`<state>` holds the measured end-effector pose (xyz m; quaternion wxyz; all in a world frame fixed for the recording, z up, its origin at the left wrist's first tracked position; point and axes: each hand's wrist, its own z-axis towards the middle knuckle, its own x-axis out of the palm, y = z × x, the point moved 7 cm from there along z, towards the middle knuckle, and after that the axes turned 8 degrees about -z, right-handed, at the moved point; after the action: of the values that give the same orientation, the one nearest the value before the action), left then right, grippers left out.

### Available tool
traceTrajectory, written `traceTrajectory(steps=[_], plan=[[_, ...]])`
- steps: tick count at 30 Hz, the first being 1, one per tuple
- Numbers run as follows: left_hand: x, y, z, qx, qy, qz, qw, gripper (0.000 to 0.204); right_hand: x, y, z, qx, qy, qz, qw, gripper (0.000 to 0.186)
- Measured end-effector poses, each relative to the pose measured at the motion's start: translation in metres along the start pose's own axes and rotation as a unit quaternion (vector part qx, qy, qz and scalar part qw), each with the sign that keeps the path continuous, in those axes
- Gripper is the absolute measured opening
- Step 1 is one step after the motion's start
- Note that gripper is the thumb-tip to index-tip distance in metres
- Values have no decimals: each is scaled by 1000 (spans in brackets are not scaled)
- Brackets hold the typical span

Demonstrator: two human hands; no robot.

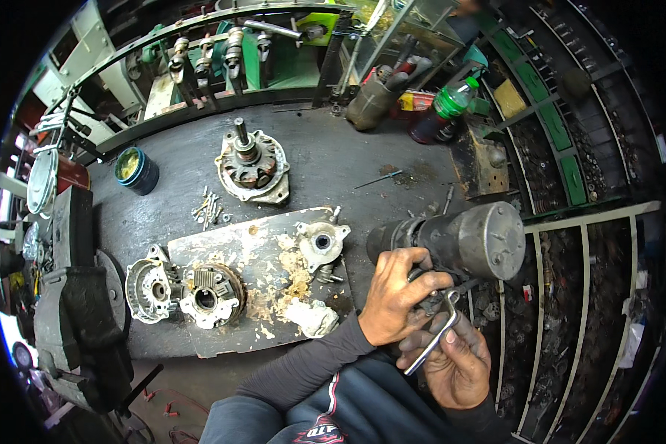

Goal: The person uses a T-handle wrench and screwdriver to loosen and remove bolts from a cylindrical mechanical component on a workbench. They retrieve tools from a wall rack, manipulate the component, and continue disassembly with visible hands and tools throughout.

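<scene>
A dark cylindrical starter motor [488,238] lies at the right edge of the bench, its round end facing right. My left hand [401,297] is closed on its near side, fingers bent around a smaller part there; the fingertips are partly hidden. In my right hand [460,364] is a shiny offset ring wrench [435,342], gripped between thumb and fingers. The wrench's upper end meets the near side of the motor by my left fingers. What that end sits on is too small to make out.
An alternator rotor in its housing [250,170] stands mid-bench. Loose bolts [210,209], a blue tub of grease [136,172] and opened housings [154,290] lie left. A worn board [266,251] carries metal parts. A bottle [445,111] stands at back right; parts racks [562,311] line the right.
</scene>
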<state>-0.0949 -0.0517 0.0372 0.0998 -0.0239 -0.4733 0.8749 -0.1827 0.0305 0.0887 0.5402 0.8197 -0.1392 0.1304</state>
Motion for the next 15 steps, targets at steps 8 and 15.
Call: traceTrajectory(steps=[8,15], plan=[[2,4,-2,12,2,0,1000,32,2,-18,-2,-34,-79,104,991,35],[-1,5,-6,17,-18,-28,999,55,-8,46,17,93,-49,-269,958,43]])
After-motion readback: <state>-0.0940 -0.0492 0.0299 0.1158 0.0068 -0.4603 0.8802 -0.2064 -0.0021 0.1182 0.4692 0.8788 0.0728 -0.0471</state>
